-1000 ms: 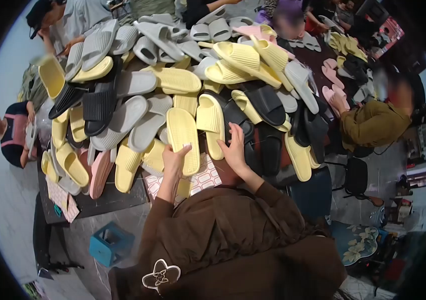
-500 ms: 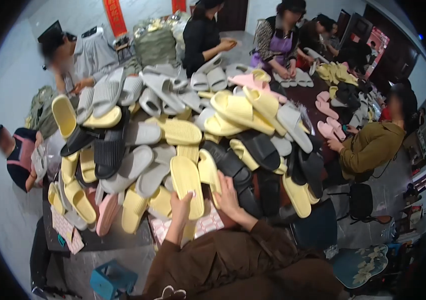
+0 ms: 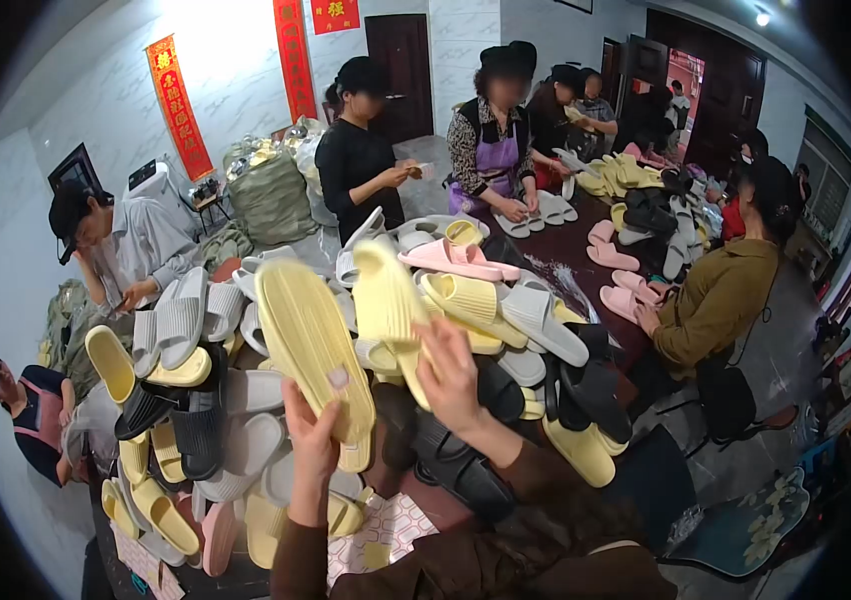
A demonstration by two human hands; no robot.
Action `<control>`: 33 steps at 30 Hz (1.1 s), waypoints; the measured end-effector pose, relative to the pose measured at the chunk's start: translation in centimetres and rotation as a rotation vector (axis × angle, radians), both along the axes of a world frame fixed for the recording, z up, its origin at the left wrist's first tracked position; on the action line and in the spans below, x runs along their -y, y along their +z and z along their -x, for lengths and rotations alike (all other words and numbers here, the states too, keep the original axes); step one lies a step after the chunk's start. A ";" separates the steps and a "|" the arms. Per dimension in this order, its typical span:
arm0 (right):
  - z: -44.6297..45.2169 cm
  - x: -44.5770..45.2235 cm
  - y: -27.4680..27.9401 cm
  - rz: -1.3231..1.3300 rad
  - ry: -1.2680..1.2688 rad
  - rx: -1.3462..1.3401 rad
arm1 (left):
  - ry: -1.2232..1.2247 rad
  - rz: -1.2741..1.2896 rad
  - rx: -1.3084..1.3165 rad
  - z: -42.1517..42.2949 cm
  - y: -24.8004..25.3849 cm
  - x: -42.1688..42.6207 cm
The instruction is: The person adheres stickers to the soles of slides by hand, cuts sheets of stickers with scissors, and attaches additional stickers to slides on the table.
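Observation:
My left hand (image 3: pixel 314 432) grips a pale yellow slipper (image 3: pixel 308 345) by its lower end, thumb pressed on it beside a small whitish patch. Its long flat face is toward me and it stands upright above the pile. Closed around the edge of a second yellow slipper (image 3: pixel 384 300) is my right hand (image 3: pixel 451 380). That slipper is smeared by motion and shows its ribbed strap. Below and behind both hands lies a heap of slippers, including grey ones (image 3: pixel 246 460), black ones (image 3: pixel 466 465) and a pink one (image 3: pixel 451 258).
A patterned sheet (image 3: pixel 386 530) lies at the near table edge. Across the table stand a person in black (image 3: pixel 358 170) and one in a purple apron (image 3: pixel 496 165). To the right, a person in a brown top (image 3: pixel 721 295) reaches toward pink slippers (image 3: pixel 631 293). A chair (image 3: pixel 746 525) stands lower right.
Both hands have risen from the near table edge with the two yellow slippers, which now stand higher above the heap. My view has tilted up, showing more of the wall and the people.

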State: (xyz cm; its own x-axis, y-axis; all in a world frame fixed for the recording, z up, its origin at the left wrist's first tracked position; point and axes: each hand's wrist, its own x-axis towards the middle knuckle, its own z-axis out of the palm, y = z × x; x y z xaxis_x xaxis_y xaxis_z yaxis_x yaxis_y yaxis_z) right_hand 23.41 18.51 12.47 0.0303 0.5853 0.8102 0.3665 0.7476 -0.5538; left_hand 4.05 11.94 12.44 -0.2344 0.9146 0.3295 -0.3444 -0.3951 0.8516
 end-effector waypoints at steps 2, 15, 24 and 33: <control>-0.2 -1.3 3.0 0.004 -0.013 -0.047 | 0.098 -0.109 -0.216 -0.2 2.6 -1.9; 9.5 8.1 -4.2 0.555 0.780 -0.024 | 0.440 0.235 -0.118 8.1 -4.9 17.8; 29.8 13.0 -2.0 0.275 1.242 0.135 | 1.257 0.139 -0.197 17.9 -4.3 22.9; 43.4 14.6 -5.3 0.033 0.867 0.327 | 1.155 0.897 -0.963 36.5 -11.6 19.9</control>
